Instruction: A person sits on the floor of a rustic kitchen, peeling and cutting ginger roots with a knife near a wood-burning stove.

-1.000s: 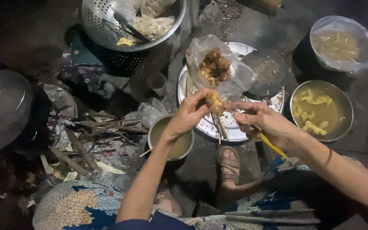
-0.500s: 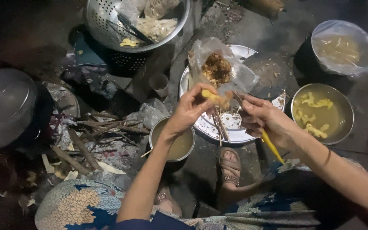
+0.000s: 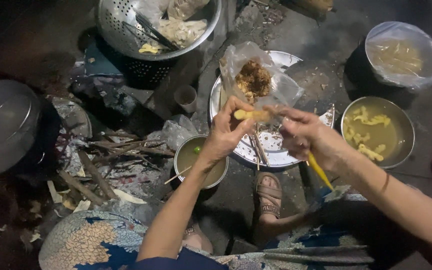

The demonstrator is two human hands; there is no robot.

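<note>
The yellow food piece (image 3: 252,115) sits pinched at its near end between the thumb and fingers of my left hand (image 3: 226,132), held level above the round metal tray (image 3: 276,150). My right hand (image 3: 308,135) comes in from the other side, its fingertips closed lightly around the far end of the same piece, though blur there keeps me from telling how firm that hold is. A yellow-handled tool (image 3: 320,171) juts down from under my right palm, tucked against it. On the tray just behind my hands lies a clear plastic bag (image 3: 256,75) with brown shredded filling inside. Thin wooden skewers (image 3: 257,147) rest on the tray below the piece. A small metal bowl (image 3: 196,165) of cloudy liquid stands just beside my left wrist. To the right, well apart, 1 metal bowl (image 3: 378,131) holds yellow pieces in liquid. A metal colander (image 3: 161,25) stands at the top.
</note>
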